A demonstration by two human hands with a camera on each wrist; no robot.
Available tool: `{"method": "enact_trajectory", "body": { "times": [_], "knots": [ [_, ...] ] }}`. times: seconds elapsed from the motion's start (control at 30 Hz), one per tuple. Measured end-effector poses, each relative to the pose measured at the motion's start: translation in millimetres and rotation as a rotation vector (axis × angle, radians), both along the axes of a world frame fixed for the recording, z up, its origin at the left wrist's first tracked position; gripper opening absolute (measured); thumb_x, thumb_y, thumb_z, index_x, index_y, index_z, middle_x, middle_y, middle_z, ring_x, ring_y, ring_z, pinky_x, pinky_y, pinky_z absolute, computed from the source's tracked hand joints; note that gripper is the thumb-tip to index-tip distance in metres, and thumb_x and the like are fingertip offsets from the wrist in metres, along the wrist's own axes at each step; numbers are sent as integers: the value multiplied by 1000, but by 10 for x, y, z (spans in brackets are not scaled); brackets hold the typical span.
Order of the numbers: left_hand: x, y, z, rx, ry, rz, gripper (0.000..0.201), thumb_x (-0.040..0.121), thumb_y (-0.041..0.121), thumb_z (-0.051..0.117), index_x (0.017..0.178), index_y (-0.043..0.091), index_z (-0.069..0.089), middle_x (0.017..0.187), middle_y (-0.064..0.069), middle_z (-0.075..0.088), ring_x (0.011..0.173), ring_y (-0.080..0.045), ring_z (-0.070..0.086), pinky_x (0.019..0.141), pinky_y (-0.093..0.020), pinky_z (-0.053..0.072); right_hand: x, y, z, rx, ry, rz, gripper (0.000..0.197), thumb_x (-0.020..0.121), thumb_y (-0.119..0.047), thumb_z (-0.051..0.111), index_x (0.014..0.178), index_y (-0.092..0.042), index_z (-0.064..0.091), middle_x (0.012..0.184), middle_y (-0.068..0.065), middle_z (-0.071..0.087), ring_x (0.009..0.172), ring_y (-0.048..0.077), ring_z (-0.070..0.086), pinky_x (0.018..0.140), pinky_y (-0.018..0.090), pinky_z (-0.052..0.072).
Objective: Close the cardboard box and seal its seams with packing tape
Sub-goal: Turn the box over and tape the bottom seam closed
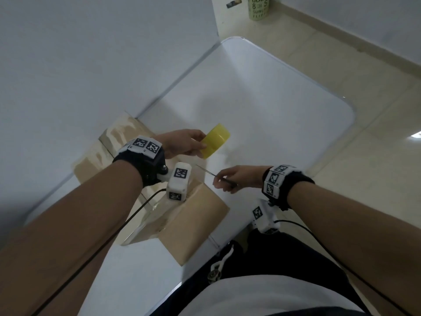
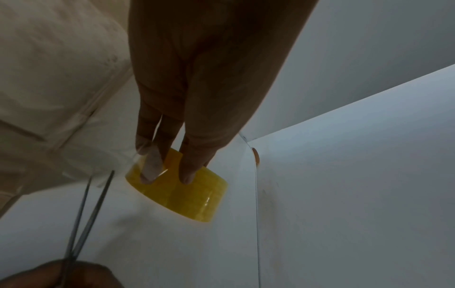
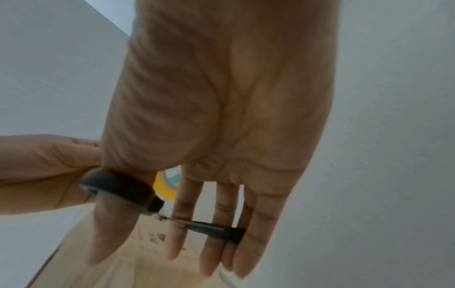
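Down at the near edge, the cardboard box [image 1: 196,215] sits on the white table [image 1: 273,106] under the left forearm, its top glossy with clear tape and a loose clear strip hanging off the near side. Just beyond it, the right hand [image 1: 239,177] has the scissors [image 1: 213,174], thumb through one dark handle ring and fingers through the other, as the right wrist view shows plainly. The blades stand a little apart, narrow, pointing toward the left hand; the left wrist view shows them splayed in a thin V. A bit farther out, the left hand [image 1: 182,143] holds the yellow tape roll [image 1: 215,140] up off the table, fingers curled over its outer band, one fingertip pressing a clear tab of tape against it. The roll hangs over the table, just past the box's far corner. Way off on the floor, a pale green cup [image 1: 258,6] with lettering.
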State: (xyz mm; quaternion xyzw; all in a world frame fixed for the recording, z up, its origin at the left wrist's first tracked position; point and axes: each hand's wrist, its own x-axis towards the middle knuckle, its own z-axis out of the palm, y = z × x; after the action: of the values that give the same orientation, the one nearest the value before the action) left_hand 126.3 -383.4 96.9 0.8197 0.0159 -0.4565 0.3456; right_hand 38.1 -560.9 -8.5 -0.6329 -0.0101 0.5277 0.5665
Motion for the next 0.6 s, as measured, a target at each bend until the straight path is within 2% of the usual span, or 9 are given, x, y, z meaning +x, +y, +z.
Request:
{"method": "enact_trajectory", "body": {
  "times": [0.1,0.17,0.33,0.47,0.6],
  "knots": [
    [-20,-4,-7,-9,-17,5,15,97,11,55,111,13,58,95,-2,66,86,-17,63,104,-42,43,-36,84,58,9,-53,-37,13,86,-20,59,97,-24,67,99,9,58,84,17,50,74,24,47],
    [-30,-10,-2,-17,-32,10,17,97,11,55,113,11,58,94,-2,65,84,-16,63,104,-41,44,-55,123,116,-2,-105,-57,19,80,-29,61,98,-26,66,94,7,56,81,16,49,71,22,46],
    [-45,-12,4,-16,-52,3,19,96,11,56,115,10,57,94,-1,64,90,-20,62,103,-39,44,-56,141,181,-28,-185,-52,29,81,-35,61,108,-23,66,78,7,54,73,17,45,58,21,34],
    [-67,7,-5,-15,-65,4,21,96,12,56,117,11,57,95,-1,65,91,-19,63,102,-38,45,-58,148,173,-47,-194,-78,18,85,-36,66,102,-28,67,78,6,57,69,15,47,68,28,38],
    [-77,20,-12,-12,-64,-3,24,96,12,57,120,10,57,95,-2,65,95,-22,63,102,-39,44,-44,165,171,-31,-195,-103,25,78,-46,73,93,-26,70,67,1,56,62,13,49,71,27,43]
  ]
}}
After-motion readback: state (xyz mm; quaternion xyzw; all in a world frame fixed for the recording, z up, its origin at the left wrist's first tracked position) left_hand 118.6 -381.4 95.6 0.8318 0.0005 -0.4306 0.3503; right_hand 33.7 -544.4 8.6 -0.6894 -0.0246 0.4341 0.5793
